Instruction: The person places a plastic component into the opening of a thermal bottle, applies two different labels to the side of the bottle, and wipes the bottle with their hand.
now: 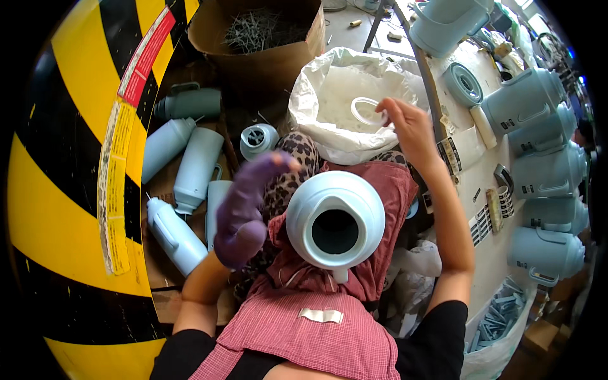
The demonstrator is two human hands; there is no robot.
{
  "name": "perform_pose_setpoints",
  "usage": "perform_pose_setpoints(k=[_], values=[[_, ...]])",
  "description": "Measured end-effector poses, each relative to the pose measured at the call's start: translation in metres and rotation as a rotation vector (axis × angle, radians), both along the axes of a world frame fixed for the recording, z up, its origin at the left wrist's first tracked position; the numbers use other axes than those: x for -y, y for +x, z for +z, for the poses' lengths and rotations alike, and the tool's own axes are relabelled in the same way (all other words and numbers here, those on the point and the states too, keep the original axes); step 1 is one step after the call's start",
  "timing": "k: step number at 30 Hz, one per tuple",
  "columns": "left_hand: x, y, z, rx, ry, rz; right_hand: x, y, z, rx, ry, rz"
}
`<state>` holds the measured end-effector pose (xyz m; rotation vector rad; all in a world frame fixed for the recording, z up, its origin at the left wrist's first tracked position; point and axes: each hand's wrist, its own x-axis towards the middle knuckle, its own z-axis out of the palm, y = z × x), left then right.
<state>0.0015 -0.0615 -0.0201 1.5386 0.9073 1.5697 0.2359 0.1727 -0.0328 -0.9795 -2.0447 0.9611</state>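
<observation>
A pale blue jug body stands on my lap, its round dark mouth facing up and its spout edge toward the front. My left hand, in a purple glove with bare fingertips, is raised just left of the jug. Its fingers stretch forward, the thumb is apart, and I see nothing in it. Farther forward on the right, my right hand pinches a thin white plastic ring over the opening of a white sack.
Several pale blue jugs lie in a carton at left, beside a yellow-and-black striped panel. A cardboard box of metal rods stands ahead. The right-hand workbench carries more jugs and labels. A bag of blue handles sits below.
</observation>
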Motion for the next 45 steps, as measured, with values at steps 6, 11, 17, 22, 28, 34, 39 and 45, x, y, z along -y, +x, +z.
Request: perform_pose_setpoints(k=[6,11,17,22,28,34,39,45], values=[[-0.006,0.013,0.078,-1.263,0.668,0.656,0.133,-0.005,0.128,0.087,-0.109,0.438],[0.026,0.024,0.057,-1.006,0.460,0.389,0.172,0.000,0.101,0.111,-0.097,0.185],[0.021,0.034,0.040,-1.020,0.386,0.393,0.177,0.015,0.076,0.033,-0.224,0.178],[0.020,0.056,0.017,-1.058,0.321,0.424,0.181,0.008,0.052,0.131,0.022,0.015],[0.024,0.069,0.018,-1.036,0.253,0.469,0.161,0.034,0.110,0.405,0.349,0.508],[0.024,0.081,0.024,-1.130,0.175,0.442,0.145,0.029,0.109,0.602,0.187,0.668],[0.019,0.083,0.014,-1.161,0.227,0.410,0.149,0.030,0.100,0.663,0.220,0.650],[0.020,0.088,0.023,-1.170,0.198,0.408,0.142,0.036,0.104,0.599,0.161,0.698]])
